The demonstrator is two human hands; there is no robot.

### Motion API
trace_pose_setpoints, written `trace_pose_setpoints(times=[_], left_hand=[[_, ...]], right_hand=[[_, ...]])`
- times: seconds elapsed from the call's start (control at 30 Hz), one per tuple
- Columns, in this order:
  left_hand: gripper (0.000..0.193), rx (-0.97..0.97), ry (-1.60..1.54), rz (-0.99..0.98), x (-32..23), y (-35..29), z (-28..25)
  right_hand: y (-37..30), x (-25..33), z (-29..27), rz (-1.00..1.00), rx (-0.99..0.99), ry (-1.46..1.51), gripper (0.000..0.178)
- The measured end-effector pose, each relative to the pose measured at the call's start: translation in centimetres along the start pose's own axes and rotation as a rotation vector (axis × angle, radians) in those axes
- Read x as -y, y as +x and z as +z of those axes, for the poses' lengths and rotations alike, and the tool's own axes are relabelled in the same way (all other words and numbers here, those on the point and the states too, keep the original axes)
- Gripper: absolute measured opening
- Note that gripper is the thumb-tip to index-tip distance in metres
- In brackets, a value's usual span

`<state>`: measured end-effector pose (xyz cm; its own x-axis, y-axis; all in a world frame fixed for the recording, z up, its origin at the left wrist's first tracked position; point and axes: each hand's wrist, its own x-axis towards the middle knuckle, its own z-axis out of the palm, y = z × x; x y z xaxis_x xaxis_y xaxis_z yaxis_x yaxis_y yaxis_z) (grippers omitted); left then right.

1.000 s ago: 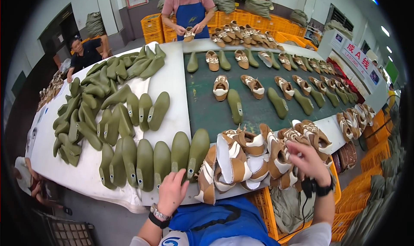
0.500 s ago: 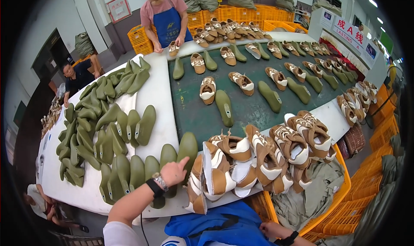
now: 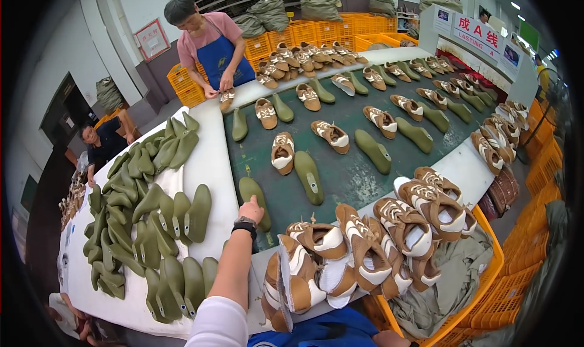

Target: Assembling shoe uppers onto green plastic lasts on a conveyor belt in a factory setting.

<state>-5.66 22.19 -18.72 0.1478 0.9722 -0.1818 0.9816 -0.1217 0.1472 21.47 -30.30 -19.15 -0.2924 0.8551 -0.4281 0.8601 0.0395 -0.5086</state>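
My left hand [image 3: 250,210] reaches forward to a green shoe last [image 3: 248,187] at the near left corner of the dark green belt [image 3: 277,210]. Its index finger lies along the last, and the rest of the hand closes over the near end; the thumb is hard to see. To the right of that last, another green last [image 3: 308,178] lies beside a brown-and-white sneaker [image 3: 282,154]. Only a sliver of my right hand [image 3: 385,339] shows at the lower edge, its fingers hidden.
Many green lasts [image 3: 146,216] are piled on the white table [image 3: 210,158] at left. Sneakers [image 3: 362,240] crowd the near edge, above an orange crate [image 3: 499,259] lined with grey cloth. Across the belt, a person in a blue apron [image 3: 228,61] handles a sneaker [image 3: 227,100].
My left hand has moved forward, and the green last under it has gone from the white table edge onto the belt. My right hand has sunk mostly out of view.
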Motion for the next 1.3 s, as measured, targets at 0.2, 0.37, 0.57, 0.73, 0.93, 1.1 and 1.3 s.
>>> trace_pose_setpoints(times=[0.2,0.37,0.57,0.73,0.93,1.1,1.3], left_hand=[[0.058,0.059,0.085,0.138,-2.4,-5.3,-5.8],[0.037,-0.100,-0.542,0.722,-8.3,-13.5,-8.4],[0.037,0.041,-0.246,0.927,-12.1,-16.3,-7.0],[0.028,0.057,-0.545,0.953,-9.8,-20.2,-14.5],[0.017,-0.404,-0.030,1.298,-6.0,-30.2,-15.7],[0.014,-0.492,-0.004,1.329,-4.8,-35.6,-13.3],[0.028,-0.261,-0.729,0.989,-1.3,-35.8,-14.0]], right_hand=[[1.8,-0.4,-0.4,0.038,0.292,-0.058,0.014],[2.8,1.5,-2.0,-0.053,0.240,-0.136,0.014],[2.1,2.6,-1.6,-0.072,0.199,-0.204,0.014],[1.0,5.3,-6.0,0.019,0.067,0.029,0.018],[1.8,12.8,-19.0,-0.282,-0.795,0.466,0.028],[7.5,18.4,-22.6,-0.457,-0.875,0.000,0.052],[12.2,19.6,-20.8,-0.449,-0.971,-0.027,0.043]])
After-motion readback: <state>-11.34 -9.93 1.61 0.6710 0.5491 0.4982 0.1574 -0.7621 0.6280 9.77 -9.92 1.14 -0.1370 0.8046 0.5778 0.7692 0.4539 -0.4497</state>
